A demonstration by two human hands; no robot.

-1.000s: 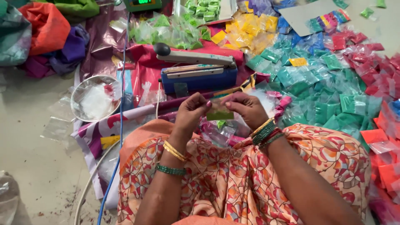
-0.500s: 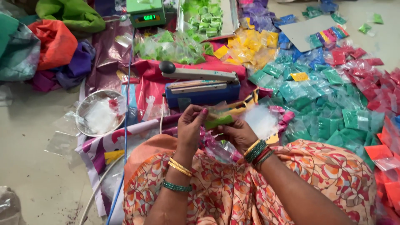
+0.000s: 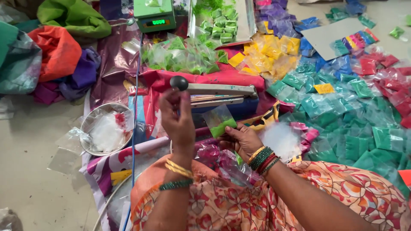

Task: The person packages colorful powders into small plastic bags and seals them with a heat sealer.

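While pinched by right hand point(image 3: 239, 139): green-powder pkt point(image 3: 219, 122).

The person wears a cloth with orange ground and a flower pattern in red, pink and green. The left hand point(image 3: 179, 122) has thin gold bangles and one green beaded band on the forearm. The right hand point(image 3: 240, 139) has a stack of bangles at the wrist: gold, dark green and red.

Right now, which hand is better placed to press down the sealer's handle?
Left. The left hand is raised just beneath the sealer handle's black knob, while the right hand holds the small packet of green powder.
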